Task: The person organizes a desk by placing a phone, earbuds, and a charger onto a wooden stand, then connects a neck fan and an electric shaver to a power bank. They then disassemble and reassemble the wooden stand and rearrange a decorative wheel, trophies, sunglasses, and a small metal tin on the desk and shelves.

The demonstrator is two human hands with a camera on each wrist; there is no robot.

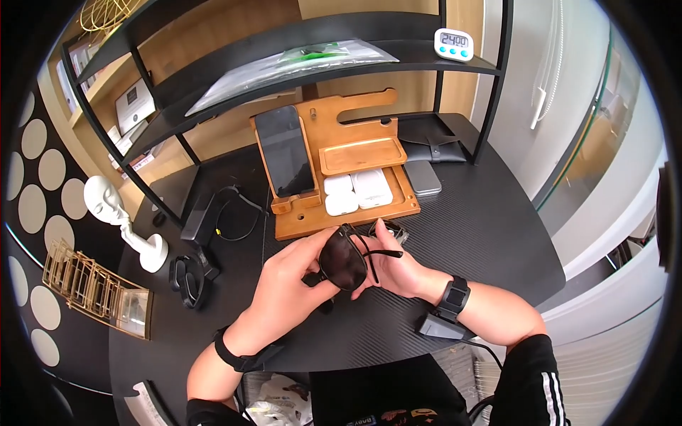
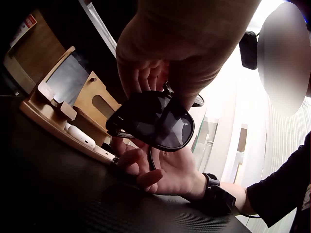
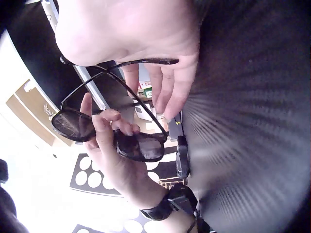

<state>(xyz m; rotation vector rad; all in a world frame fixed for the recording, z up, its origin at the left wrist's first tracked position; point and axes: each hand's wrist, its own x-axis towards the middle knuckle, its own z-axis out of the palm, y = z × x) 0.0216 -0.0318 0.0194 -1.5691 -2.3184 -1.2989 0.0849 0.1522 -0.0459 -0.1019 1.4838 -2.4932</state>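
Black sunglasses (image 1: 343, 263) with dark lenses are held up over the desk. My left hand (image 1: 288, 284) pinches them at the middle of the front, between the two lenses (image 3: 141, 147). Their temple arms are unfolded and cross each other in the right wrist view. Beside the temples is my right hand (image 1: 399, 271), palm turned toward them and thumb raised, its fingers (image 2: 148, 179) loosely bent. One temple (image 3: 146, 61) passes across in front of the right palm. Just behind the right thumb, a dark-framed item (image 1: 398, 233) lies on the desk, partly hidden.
A wooden stand (image 1: 334, 226) bears a phone (image 1: 285, 153) and white cases (image 1: 371, 188). A grey tin (image 1: 423, 177) lies to its right. Left are a white head figure (image 1: 145, 248) and black straps (image 1: 188, 280). A black shelf (image 1: 398, 53) with a timer (image 1: 453, 45) spans the back.
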